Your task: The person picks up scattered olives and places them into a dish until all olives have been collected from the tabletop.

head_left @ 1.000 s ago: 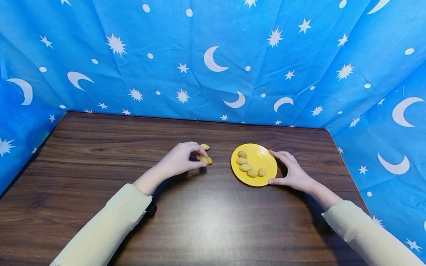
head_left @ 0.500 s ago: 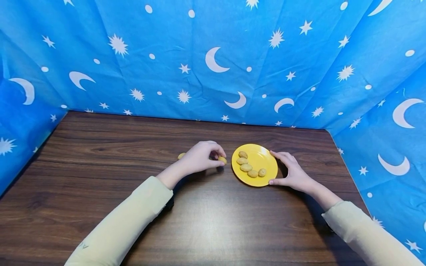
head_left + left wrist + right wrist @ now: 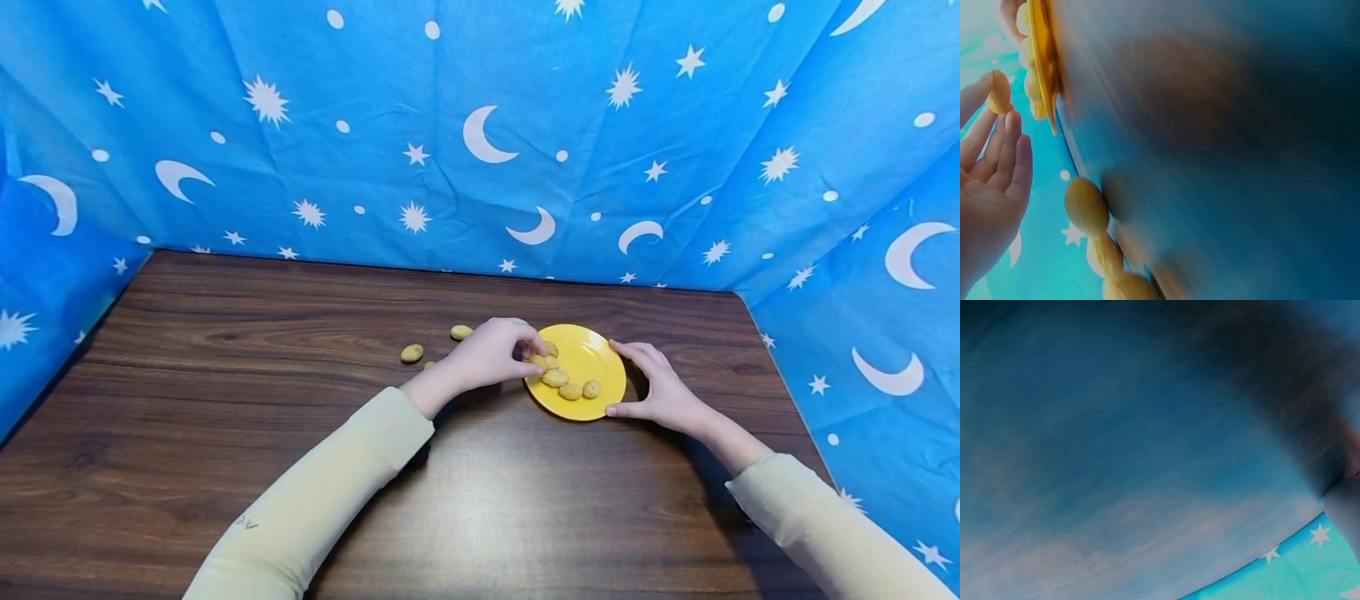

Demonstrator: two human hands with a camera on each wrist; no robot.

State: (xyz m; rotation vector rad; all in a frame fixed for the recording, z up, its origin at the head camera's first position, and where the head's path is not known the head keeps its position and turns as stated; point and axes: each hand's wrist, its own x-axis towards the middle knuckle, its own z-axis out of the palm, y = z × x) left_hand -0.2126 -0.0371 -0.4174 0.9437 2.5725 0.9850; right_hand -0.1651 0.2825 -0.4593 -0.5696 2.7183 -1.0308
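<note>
Between thumb and forefinger my left hand point(image 3: 491, 354) pinches a walnut point(image 3: 1000, 92), a yellow-brown wrinkled oval. It is over the left part of a round yellow plate point(image 3: 588, 354). Several like walnuts point(image 3: 571, 391) lie in a curve along the plate's left and lower side, the upper ones partly covered by the left fingers. My right hand point(image 3: 660, 387) holds the plate's right rim, thumb at the lower edge and fingers at the upper. The right wrist view shows mostly blurred tabletop and only a bit of the hand.
Left of the plate, loose walnuts point(image 3: 412, 353) lie on the dark wooden table point(image 3: 225, 375), one partly hidden by the left wrist. A blue cloth point(image 3: 360, 167) with white moons and stars stands around the back and sides of the table.
My left hand has picked up a walnut from the table and carried it right, to the plate. Loose walnuts it covered now show. My right hand stays at the plate's rim.
</note>
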